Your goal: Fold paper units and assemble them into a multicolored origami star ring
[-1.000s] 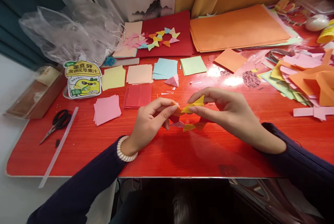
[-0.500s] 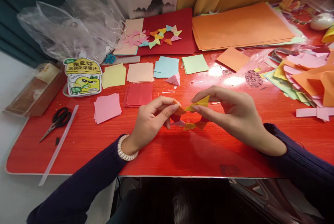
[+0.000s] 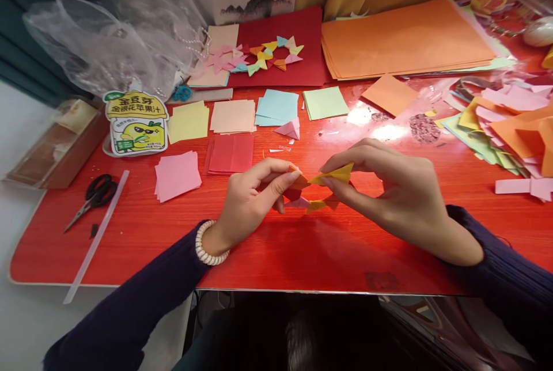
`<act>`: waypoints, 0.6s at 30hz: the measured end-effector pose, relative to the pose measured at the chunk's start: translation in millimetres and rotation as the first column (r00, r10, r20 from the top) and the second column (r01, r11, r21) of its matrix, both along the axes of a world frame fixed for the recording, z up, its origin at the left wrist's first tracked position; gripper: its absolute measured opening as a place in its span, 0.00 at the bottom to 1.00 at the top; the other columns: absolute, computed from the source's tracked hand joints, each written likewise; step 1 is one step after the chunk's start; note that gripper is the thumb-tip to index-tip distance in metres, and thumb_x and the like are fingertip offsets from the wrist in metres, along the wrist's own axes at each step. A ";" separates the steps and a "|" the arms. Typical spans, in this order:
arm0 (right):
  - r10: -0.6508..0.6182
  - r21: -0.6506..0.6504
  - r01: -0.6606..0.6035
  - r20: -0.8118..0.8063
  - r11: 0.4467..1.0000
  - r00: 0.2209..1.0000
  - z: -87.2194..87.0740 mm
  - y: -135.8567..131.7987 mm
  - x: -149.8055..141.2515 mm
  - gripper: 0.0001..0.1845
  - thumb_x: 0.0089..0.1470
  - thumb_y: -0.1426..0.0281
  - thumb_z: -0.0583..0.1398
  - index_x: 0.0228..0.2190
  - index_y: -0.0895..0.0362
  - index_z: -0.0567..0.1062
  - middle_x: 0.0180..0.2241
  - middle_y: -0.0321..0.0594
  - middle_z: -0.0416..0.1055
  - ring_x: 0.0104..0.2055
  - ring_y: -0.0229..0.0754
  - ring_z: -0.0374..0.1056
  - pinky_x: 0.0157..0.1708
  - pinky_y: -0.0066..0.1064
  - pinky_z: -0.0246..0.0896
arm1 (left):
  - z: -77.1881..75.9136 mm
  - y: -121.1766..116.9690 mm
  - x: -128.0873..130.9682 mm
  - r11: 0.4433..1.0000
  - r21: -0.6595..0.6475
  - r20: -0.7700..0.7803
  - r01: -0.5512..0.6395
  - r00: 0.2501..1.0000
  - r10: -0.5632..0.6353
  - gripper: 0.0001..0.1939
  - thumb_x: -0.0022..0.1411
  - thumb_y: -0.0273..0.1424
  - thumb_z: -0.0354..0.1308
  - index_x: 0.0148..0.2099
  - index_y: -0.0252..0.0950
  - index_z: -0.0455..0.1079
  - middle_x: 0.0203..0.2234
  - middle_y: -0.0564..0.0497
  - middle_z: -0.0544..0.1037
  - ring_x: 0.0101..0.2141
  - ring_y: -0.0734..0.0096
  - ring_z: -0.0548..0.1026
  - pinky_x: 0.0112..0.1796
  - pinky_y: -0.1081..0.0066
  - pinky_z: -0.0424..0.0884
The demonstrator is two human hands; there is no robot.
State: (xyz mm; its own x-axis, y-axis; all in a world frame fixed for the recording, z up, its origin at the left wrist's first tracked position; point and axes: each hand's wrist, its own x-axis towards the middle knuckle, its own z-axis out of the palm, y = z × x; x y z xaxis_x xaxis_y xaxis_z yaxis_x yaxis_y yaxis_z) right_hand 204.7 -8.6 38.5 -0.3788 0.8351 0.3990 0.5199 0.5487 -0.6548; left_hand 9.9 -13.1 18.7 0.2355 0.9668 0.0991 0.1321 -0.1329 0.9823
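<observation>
Between my hands, above the front of the red table, hangs a chain of folded paper pieces (image 3: 316,205) in pink, yellow, orange and red. My left hand (image 3: 259,192) pinches its orange piece (image 3: 299,173) between thumb and fingers. Thumb and forefinger of my right hand (image 3: 384,186) are closed on a yellow folded paper piece (image 3: 343,173), whose narrow end meets the orange one. Whether the two are joined I cannot make out. Part of the chain is hidden behind my fingers. A loose pink folded piece (image 3: 290,128) lies just beyond.
Square paper stacks, including pink (image 3: 177,176), red (image 3: 232,154) and green (image 3: 325,103), lie beyond my hands. Black scissors (image 3: 97,192) and a translucent strip (image 3: 97,238) are at left. Paper scraps (image 3: 518,123) heap at right. Finished paper rings (image 3: 276,55) rest on dark red card.
My right hand has shifted slightly to the right, with the yellow piece tilted a little flatter. My left hand keeps its pinch nearly in place. The view has moved slightly.
</observation>
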 end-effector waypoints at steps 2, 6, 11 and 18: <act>-0.009 0.005 0.009 0.006 1.000 1.000 -0.4 0.1 0.3 0.05 0.52 0.73 0.60 0.33 0.53 0.71 0.28 0.35 0.69 0.32 0.39 0.65 0.33 0.33 0.61 | -0.3 0.1 -0.2 1.000 0.009 0.002 -0.006 1.000 0.006 0.06 0.60 0.33 0.55 0.36 0.36 0.68 0.29 0.53 0.79 0.17 0.82 0.71 0.20 0.79 0.70; -0.027 0.011 0.027 0.008 1.000 1.000 -1.7 0.1 0.5 0.04 0.53 0.72 0.59 0.33 0.52 0.71 0.29 0.35 0.70 0.31 0.40 0.65 0.33 0.34 0.61 | -0.4 0.5 0.0 1.000 0.013 0.000 -0.018 1.000 0.018 0.06 0.60 0.33 0.55 0.36 0.35 0.68 0.29 0.52 0.79 0.17 0.82 0.71 0.19 0.79 0.70; -0.032 0.017 0.031 0.018 0.999 0.999 -1.4 -0.7 0.2 0.04 0.53 0.71 0.59 0.34 0.52 0.71 0.29 0.36 0.70 0.31 0.41 0.65 0.32 0.35 0.61 | 0.2 -0.2 0.6 1.000 0.010 -0.004 -0.012 1.000 0.012 0.06 0.60 0.33 0.55 0.37 0.35 0.68 0.29 0.52 0.79 0.18 0.81 0.72 0.20 0.80 0.70; -0.006 0.028 0.005 0.026 1.000 1.000 -0.4 -1.7 -2.2 0.04 0.52 0.73 0.60 0.33 0.54 0.71 0.27 0.34 0.69 0.30 0.38 0.64 0.30 0.32 0.60 | -0.6 -0.8 0.6 1.000 0.018 -0.015 0.002 1.000 -0.001 0.06 0.61 0.33 0.54 0.37 0.36 0.67 0.29 0.52 0.79 0.20 0.78 0.74 0.19 0.79 0.70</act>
State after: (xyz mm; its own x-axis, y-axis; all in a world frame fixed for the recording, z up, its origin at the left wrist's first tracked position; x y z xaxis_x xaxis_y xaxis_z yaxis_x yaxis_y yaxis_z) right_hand 202.5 -10.3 38.1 -0.3849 0.8258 0.4121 0.5394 0.5636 -0.6256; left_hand 10.5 -13.9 18.0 0.2384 0.9646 0.1125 0.1469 -0.1504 0.9777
